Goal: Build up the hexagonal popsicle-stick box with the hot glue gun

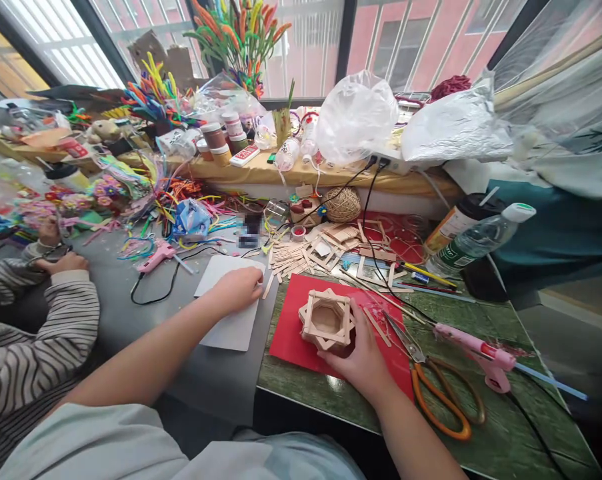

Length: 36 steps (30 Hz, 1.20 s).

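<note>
My right hand (363, 357) is wrapped round the right side of a small star-shaped box built of stacked craft sticks (325, 341), thumb in front, other fingers behind. The box sits on a red sheet (288, 333), its hollow middle facing up. My left hand (241, 288) is over a white sheet of paper (225, 337), fingers curled together; what they hold, if anything, is hidden. Close by its fingertips lies a loose craft stick (268, 287), at the edge of a heap of craft sticks (293, 257). Right of the red sheet are orange-handled scissors (445, 400).
A pink glue gun (481, 353) with a trailing cord lies at the right; another pink glue gun (157, 255) lies at the left. A water bottle (481, 243) and a lidded cup (453, 220) stand back right. Another person's striped sleeve (55, 333) is at far left.
</note>
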Each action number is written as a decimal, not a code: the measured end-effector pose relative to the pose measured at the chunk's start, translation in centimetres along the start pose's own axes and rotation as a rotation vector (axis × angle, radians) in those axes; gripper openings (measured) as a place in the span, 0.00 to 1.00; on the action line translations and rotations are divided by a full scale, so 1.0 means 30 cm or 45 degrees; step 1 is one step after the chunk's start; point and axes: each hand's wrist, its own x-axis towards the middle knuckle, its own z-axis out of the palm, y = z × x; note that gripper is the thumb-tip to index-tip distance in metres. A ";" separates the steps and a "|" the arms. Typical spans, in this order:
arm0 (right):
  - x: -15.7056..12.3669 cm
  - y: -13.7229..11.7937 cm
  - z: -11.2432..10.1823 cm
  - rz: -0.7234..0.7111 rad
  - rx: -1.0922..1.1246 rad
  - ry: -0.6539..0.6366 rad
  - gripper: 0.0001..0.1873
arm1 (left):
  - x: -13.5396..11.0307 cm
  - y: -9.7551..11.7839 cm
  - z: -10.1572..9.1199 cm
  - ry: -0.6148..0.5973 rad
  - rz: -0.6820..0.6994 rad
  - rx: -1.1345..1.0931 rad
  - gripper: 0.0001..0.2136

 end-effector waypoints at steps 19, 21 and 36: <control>-0.008 -0.010 -0.047 -0.040 0.071 0.111 0.66 | 0.007 0.001 -0.003 0.163 -0.263 -0.036 0.14; -0.006 -0.018 -0.048 -0.051 0.074 0.146 0.65 | 0.013 -0.026 -0.021 0.165 -0.307 -0.027 0.14; 0.086 -0.012 -0.142 -0.191 -0.236 -0.109 0.73 | 0.086 0.293 0.102 -0.202 0.700 -0.691 0.68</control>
